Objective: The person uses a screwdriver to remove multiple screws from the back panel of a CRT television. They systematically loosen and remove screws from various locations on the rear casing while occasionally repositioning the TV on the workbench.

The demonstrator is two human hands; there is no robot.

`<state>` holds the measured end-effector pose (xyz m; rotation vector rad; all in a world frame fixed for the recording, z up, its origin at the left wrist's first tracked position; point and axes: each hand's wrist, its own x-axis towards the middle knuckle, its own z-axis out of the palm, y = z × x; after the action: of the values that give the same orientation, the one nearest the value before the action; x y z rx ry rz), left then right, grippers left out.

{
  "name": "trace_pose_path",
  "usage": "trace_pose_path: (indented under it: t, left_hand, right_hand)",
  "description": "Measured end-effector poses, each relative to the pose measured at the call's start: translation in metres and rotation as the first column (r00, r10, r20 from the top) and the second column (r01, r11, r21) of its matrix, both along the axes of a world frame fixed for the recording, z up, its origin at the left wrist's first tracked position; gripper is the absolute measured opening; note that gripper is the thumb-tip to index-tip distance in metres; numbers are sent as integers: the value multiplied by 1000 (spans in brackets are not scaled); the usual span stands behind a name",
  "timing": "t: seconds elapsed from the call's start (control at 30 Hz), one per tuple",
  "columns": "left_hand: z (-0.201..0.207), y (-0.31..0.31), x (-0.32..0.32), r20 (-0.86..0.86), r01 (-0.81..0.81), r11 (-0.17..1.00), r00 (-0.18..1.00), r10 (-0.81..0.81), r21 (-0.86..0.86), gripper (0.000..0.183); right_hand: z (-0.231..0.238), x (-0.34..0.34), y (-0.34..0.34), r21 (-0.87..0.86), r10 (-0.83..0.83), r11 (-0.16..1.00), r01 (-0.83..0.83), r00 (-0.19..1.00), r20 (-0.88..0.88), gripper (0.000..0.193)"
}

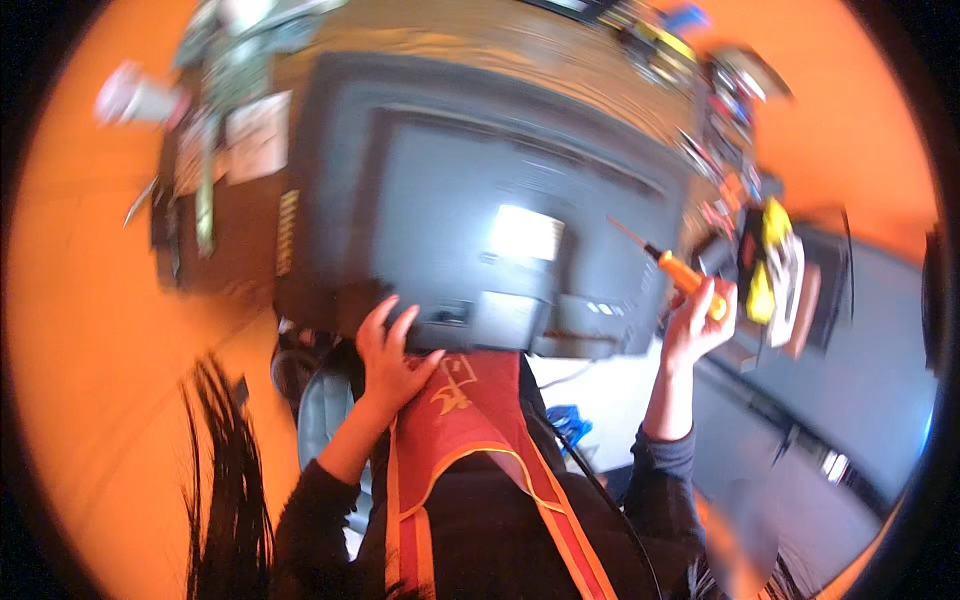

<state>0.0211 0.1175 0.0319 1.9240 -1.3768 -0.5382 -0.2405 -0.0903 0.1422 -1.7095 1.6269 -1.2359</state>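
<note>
A large black flat-screen monitor or television [440,190] lies with its back panel up on the wooden table. My left hand [392,355] rests at its near edge, left of the middle, with fingers spread and nothing held. Closed around the yellow-orange handle of a screwdriver [680,272], my right hand [700,318] is over the panel's near right side. The thin shaft points up and left over the panel, and its tip appears clear of the surface. Motion blur hides the panel's screws and fine details.
Mixed small tools [735,190] crowd the table's right side, beside a yellow-and-black item [768,260]. Papers [257,137] and a green strip-like object [205,190] lie at the left. A pinkish-white cup-like object [140,97] is at the far left. A dark cable [610,500] hangs near my right arm.
</note>
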Motion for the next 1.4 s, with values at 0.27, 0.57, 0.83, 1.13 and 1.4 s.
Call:
trace_pose_path:
  t: [0.27, 0.57, 0.83, 1.13, 1.4]
  left_hand:
    - [10, -36, -102, -16, 253, 963, 967, -253, 95, 84]
    - [31, -65, -137, 96, 323, 932, 935, -341, 167, 91]
    - [33, -59, -156, 62, 351, 916, 928, -368, 194, 89]
    - [44, -47, -160, 95, 327, 889, 923, -374, 321, 87]
    - [36, -23, -157, 122, 236, 934, 953, -276, 268, 89]
  right_hand:
    - [11, -199, 82, 28, -549, 834, 551, 824, 139, 15]
    - [-41, -231, 134, 186, -575, 788, 587, 809, -119, 15]
    - [-71, -233, 140, 231, -511, 817, 528, 849, -135, 13]
    - [-83, -229, 142, 294, -460, 872, 391, 859, 222, 11]
    - [-91, -201, 138, 362, -305, 909, 204, 920, 247, 10]
